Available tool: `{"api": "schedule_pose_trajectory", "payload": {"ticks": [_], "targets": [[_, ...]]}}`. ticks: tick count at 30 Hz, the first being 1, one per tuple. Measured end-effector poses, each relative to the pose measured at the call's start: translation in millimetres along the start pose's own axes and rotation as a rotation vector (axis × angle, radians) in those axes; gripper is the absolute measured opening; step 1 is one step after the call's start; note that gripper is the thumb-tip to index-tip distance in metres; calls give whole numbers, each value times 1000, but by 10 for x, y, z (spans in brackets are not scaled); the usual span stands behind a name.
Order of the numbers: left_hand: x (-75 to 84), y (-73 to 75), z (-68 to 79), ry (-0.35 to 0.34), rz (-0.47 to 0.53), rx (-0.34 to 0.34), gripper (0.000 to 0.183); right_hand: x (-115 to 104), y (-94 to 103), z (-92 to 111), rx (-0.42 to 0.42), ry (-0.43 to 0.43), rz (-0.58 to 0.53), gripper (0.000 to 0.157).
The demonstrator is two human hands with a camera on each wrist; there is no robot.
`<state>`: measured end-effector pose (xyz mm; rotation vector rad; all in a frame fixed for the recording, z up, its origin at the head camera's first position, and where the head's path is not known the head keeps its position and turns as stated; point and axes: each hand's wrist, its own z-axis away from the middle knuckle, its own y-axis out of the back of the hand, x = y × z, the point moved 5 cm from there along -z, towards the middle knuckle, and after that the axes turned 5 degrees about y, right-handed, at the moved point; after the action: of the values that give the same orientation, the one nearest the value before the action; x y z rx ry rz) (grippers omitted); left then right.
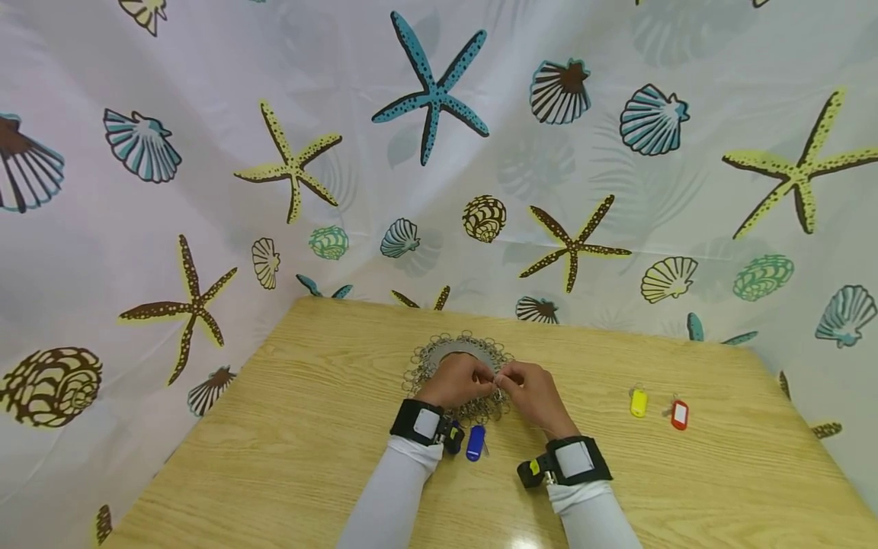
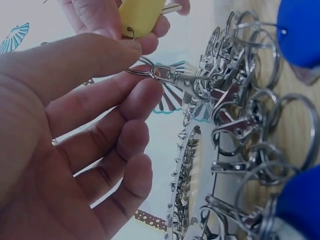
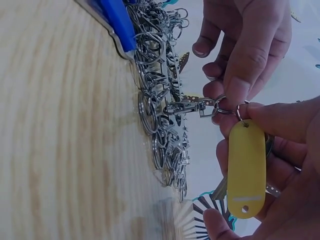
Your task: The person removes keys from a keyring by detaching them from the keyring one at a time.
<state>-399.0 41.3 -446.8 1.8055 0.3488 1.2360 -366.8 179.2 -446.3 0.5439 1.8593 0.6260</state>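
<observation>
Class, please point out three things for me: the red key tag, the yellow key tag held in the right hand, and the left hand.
Red key tag (image 1: 680,414): head view, middle of its face.
Held yellow key tag (image 3: 246,170): right wrist view, flat face.
Left hand (image 1: 454,381): head view, back of the hand.

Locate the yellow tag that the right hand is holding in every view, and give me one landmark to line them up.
Head: cannot be made out at the right hand; the loose yellow tag lying at right is another.
Left wrist: the held tag, top, just left of centre, cut by the top edge.
Right wrist: the held tag, right of centre, lower half.
Shared landmark: the cluster of metal rings, near the hands in all three.
</observation>
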Motion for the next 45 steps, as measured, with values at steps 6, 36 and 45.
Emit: {"api": "schedule_pose_trajectory", "payload": {"ticks": [6,36,45], "targets": [[-10,-10,-4,-7,1,-10,16,11,19,1,11,-26,-1,12],[27,-43,14,2,130,-67,17,54,189,36,129,-116,-133,14],[35,-9,26,-16,145,-81,19,126,364,90,172,-137,-122,18]]}}
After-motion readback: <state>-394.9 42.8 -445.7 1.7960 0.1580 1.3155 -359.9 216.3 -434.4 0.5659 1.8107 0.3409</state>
